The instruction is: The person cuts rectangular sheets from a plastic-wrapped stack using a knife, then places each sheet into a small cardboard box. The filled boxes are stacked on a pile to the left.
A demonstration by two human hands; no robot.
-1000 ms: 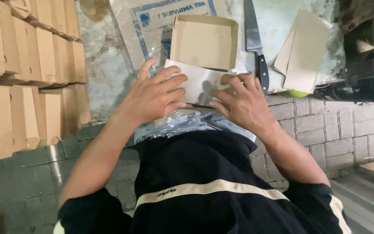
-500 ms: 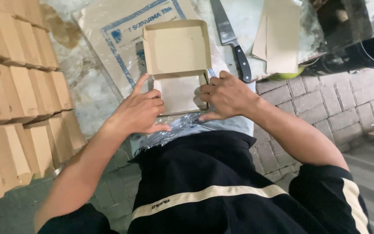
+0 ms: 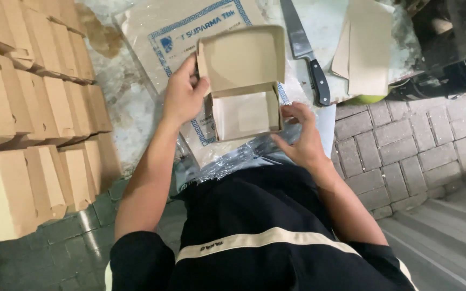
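A brown cardboard box (image 3: pixel 244 110) with its lid flap raised stands open in front of me, over a clear plastic-wrapped bundle (image 3: pixel 157 32) of flat sheets. My left hand (image 3: pixel 182 94) grips the box's left wall and the lid's left edge. My right hand (image 3: pixel 300 134) touches the box's right front corner with its fingers curled against the wall. The inside of the box shows nothing in it.
Rows of folded cardboard boxes (image 3: pixel 28 118) are stacked at my left. A knife (image 3: pixel 308 59) with a black handle lies beyond the box, beside flat cardboard blanks (image 3: pixel 368 48). Grey paving bricks (image 3: pixel 405 140) lie at the right, with a dark bucket (image 3: pixel 459 75) behind.
The flat blank pressed under both hands has been raised into an open box. My left hand moved up to the left wall; my right hand slid to the right corner.
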